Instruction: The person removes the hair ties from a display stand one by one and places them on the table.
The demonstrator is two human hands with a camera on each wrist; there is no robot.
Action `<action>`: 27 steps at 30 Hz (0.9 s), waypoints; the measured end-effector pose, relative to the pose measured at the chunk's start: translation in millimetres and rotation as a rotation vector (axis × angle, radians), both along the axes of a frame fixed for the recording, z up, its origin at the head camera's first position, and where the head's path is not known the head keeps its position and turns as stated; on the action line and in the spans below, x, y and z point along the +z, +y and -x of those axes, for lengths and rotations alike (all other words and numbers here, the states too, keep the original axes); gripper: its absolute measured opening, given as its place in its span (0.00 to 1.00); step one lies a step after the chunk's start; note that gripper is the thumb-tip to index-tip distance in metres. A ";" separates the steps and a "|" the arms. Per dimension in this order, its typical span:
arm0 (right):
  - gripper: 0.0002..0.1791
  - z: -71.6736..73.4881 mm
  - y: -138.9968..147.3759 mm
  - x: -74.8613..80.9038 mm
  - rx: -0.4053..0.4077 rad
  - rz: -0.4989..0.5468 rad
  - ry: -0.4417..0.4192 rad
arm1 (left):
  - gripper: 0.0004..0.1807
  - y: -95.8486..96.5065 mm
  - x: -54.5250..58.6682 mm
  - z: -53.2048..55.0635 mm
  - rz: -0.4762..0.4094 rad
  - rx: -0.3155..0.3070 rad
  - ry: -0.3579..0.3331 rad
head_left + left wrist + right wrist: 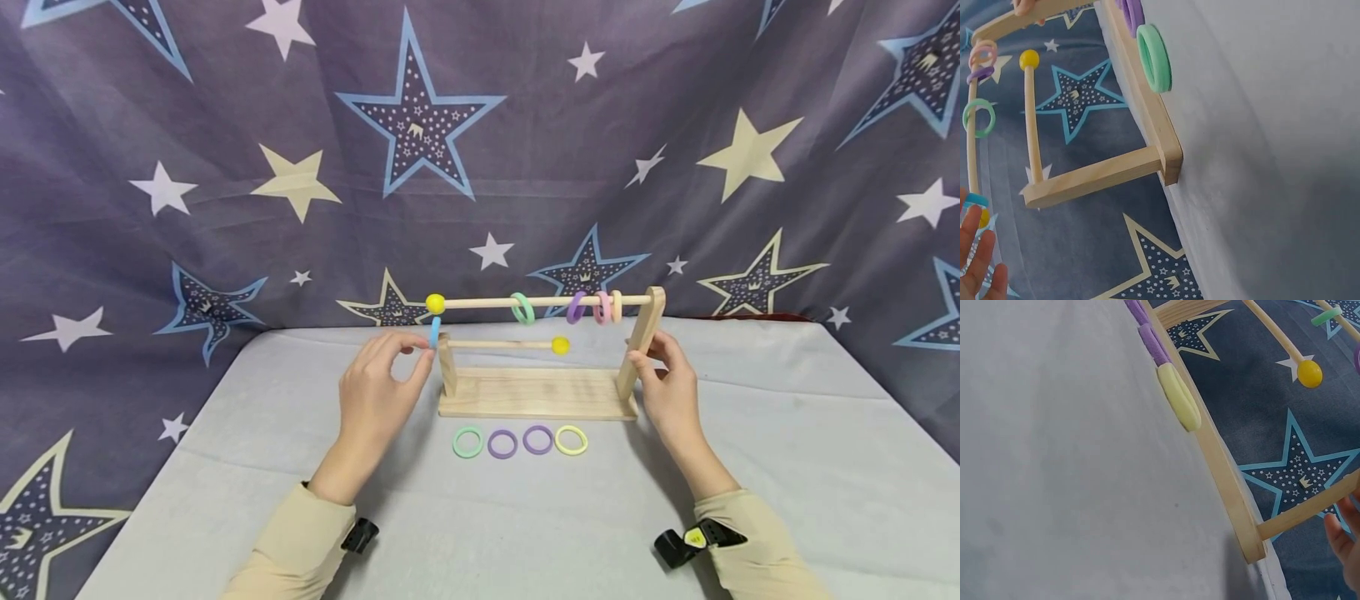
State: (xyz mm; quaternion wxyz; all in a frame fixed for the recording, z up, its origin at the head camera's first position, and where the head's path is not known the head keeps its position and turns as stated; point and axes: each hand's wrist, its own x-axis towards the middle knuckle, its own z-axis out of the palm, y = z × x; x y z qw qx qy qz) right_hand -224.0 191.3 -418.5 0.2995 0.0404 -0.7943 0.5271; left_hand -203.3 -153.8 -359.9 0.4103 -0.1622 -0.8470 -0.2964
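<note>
My left hand (378,379) pinches a blue ring (435,332) just below the yellow ball (436,304) that caps the upper rod. In the left wrist view the blue ring (975,200) overlaps the rod's end beside that ball. My right hand (670,383) grips the tall upright (642,342) of the wooden stand, thumb in front and fingers behind. On the upper rod (480,303) hang a green ring (523,308), a purple ring (575,307), a pink ring (602,308) and a pale orange ring (617,307). The lower rod (498,344) carries no ring.
In front of the stand's base (536,396) lie a green ring (468,428), two purple rings (502,432) and a yellow ring (572,428) in a row. A short upright (447,367) stands at left. Behind the grey-covered table (525,533) hangs a star-patterned cloth (525,150).
</note>
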 end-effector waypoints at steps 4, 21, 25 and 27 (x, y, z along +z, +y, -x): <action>0.23 0.7 0.5 -1.5 0.007 0.004 0.005 | 0.06 1.6 -0.8 -2.6 0.034 -0.048 -0.020; 0.23 -0.2 2.2 -1.8 0.009 -0.003 0.005 | 0.06 13.1 -6.8 -5.2 0.162 -0.220 -0.047; 0.23 0.8 1.7 -2.8 0.011 -0.001 0.004 | 0.07 15.0 -9.0 -5.1 0.191 -0.266 -0.071; 0.23 1.5 1.7 -3.5 0.010 -0.001 0.003 | 0.06 16.5 -9.9 -5.1 0.204 -0.287 -0.089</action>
